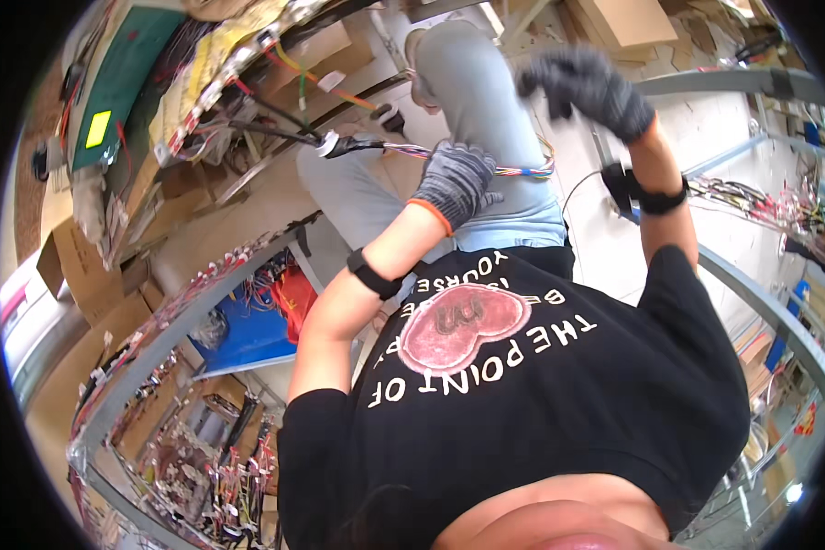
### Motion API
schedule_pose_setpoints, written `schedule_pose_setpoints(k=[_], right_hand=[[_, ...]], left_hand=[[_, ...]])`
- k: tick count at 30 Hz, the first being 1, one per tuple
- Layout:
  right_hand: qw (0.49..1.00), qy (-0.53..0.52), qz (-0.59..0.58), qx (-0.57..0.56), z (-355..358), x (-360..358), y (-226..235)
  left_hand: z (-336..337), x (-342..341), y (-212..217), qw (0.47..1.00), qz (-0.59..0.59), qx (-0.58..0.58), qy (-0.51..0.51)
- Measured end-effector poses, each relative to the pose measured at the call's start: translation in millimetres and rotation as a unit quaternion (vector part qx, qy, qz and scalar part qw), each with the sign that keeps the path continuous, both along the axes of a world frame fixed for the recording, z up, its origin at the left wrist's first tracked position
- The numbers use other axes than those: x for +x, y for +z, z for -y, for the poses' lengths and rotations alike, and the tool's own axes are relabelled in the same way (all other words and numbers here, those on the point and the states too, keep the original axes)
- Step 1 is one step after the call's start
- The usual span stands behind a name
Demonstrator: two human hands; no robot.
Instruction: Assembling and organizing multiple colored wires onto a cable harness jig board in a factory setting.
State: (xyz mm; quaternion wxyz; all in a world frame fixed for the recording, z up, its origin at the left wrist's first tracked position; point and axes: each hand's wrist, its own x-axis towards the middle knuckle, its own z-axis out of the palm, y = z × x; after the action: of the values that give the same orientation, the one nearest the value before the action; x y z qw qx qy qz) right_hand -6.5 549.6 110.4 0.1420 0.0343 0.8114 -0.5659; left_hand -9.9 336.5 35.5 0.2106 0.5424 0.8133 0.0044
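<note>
My left hand [454,183], in a grey knitted glove with an orange cuff, is closed round a wire harness [407,149] of thin multicoloured wires above my lap. On the left the bundle runs into a black sleeve [356,145] with a white connector [328,143]. To the right of the hand it carries a blue band [522,171], and its wires bend round beside my thigh. My right hand [591,89], gloved alike, is raised at the right, apart from the harness. Its fingers are bent and spread, with nothing visible in them.
At the upper left stands a board [192,96] strung with wires, beside a green panel [124,87]. A grey metal frame [165,353] curves round the left side, near a blue bin [247,337]. More wire bundles [770,202] hang at the right. A cardboard box [628,23] lies at the top.
</note>
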Motion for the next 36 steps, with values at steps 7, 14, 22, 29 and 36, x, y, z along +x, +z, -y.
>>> schedule_pose_setpoints(k=[7, 14, 22, 29, 36], right_hand=[[0.927, 0.021, 0.189, -0.323, 32, 124, -41], [0.897, 0.121, 0.155, -0.396, 85, 73, -6], [0.915, 0.352, -0.047, 0.189, 171, 33, -90], [0.927, -0.189, 0.136, 0.293, -17, 50, -104], [0.997, -0.002, 0.069, 0.036, -25, 35, -206]], left_hand=[[10, -18, 56, 0.96, 0.04, 0.27, 0.057], [79, -16, 87, 0.727, 0.599, 0.126, 0.311], [37, -76, 59, 0.89, 0.381, 0.134, 0.212], [38, -64, 61, 0.85, 0.367, 0.188, 0.328], [39, -65, 35, 0.834, 0.21, 0.398, 0.321]])
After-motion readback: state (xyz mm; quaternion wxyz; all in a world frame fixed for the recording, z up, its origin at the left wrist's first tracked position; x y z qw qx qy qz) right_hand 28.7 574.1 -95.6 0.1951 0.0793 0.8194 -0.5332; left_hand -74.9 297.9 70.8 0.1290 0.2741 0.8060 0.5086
